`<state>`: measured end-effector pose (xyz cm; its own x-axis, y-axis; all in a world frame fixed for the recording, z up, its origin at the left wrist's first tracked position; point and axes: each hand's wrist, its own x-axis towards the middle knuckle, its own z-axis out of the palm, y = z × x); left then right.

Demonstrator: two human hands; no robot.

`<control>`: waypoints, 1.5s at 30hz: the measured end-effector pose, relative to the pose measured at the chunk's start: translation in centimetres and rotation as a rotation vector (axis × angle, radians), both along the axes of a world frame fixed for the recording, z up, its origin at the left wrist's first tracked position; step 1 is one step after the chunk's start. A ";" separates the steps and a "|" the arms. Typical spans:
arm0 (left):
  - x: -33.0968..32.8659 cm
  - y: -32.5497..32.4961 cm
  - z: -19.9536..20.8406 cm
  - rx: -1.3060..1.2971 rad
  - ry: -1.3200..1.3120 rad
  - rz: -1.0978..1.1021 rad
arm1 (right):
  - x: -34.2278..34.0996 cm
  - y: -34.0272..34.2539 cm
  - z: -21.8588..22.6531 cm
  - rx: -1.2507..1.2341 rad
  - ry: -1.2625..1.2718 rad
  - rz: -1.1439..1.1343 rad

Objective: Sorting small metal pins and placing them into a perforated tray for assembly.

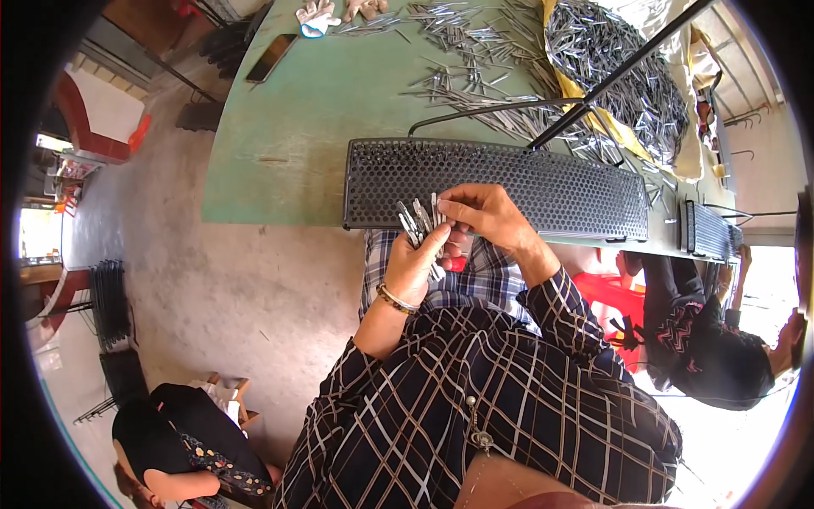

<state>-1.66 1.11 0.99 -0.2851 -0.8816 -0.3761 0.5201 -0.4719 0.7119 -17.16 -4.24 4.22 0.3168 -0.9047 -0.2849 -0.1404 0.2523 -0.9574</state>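
A bundle of slim silver metal rods (412, 222) is wrapped in the fingers of my left hand (409, 271), just in front of the table edge. My right hand (490, 217) reaches across from the right, its thumb and finger pinched at the top of one metal rod (435, 207) beside the bundle. Directly beyond both hands lies a long black rack (509, 191) pierced with rows of round holes. Small dark tips stand up along its far left rows. Part of the bundle is hidden by my left fingers.
Loose metal rods (462, 85) are strewn over the green table (297, 153), beside a yellow-edged sack (623, 76) full of them. A black bar frame (627, 68) rises over the rack. A phone (271, 58) and gloves (318, 17) lie far left. People (712, 339) (191, 441) sit nearby.
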 end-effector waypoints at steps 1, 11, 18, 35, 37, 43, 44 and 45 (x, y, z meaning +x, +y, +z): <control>0.0 0.0 -0.1 -0.011 -0.014 -0.004 | 0.2 0.0 -0.1 0.012 -0.044 -0.009; 0.6 0.3 -1.5 0.024 -0.005 0.028 | 1.3 -2.1 1.0 -0.110 -0.085 -0.266; 0.3 1.1 -1.8 0.081 0.035 -0.005 | 2.9 -5.2 -1.0 -0.514 0.192 -0.345; -0.1 0.7 -1.3 -0.016 0.013 0.020 | 2.8 -5.0 -2.4 -1.013 0.602 -0.187; -0.1 0.9 -1.1 -0.009 0.002 0.020 | 2.5 -5.2 -2.9 -1.012 0.633 -0.157; -0.3 0.7 -0.1 -0.001 -0.025 0.057 | 1.5 -4.2 -1.0 -0.880 0.494 -0.163; -0.2 0.7 0.0 -0.017 -0.031 0.082 | 1.1 -3.6 -0.7 -0.704 0.363 -0.121; -0.2 0.8 0.0 -0.012 -0.033 0.086 | 0.8 -3.0 -0.6 -0.700 0.361 -0.116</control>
<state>-1.84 1.93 1.01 -0.1956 -0.9069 -0.3732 0.5348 -0.4176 0.7345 -16.33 -7.24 3.62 0.2063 -0.9330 0.2948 -0.4817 -0.3591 -0.7994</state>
